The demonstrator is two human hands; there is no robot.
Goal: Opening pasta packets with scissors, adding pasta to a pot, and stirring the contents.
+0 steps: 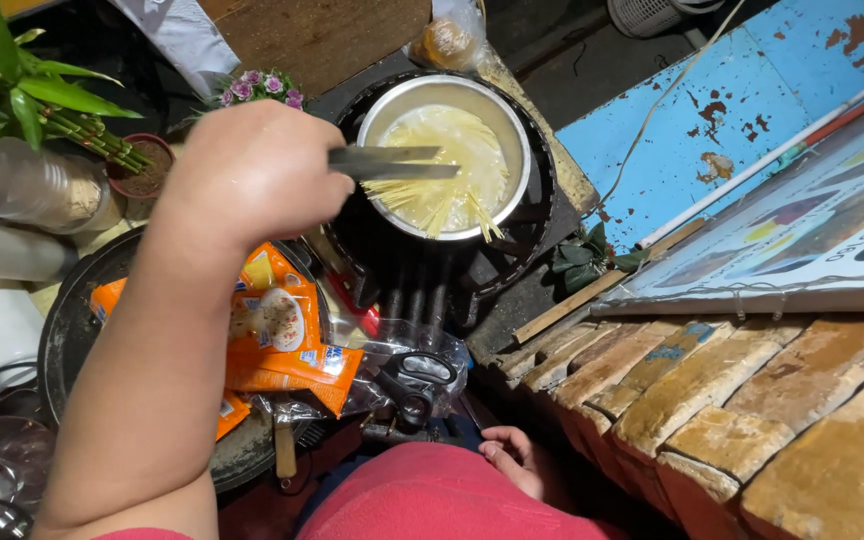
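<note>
With the left hand point(252, 170) clenched on the tongs point(392, 162) over the far pot point(447, 150), right hand point(514, 458) resting loosely curled, we should press the noodles point(442, 190) under gently, avoiding splashes.

Metal tongs point(392, 162): I see flat grey blades lying nearly level, closed on a bundle of pale yellow noodles point(437, 190); tips over the pot's middle. Noodles: thin straight strands, fanning toward the near rim, partly sunk in cloudy water. Pot point(382, 110): round, silvery metal, upright on a black burner, open-topped; its rim shows all round.
</note>
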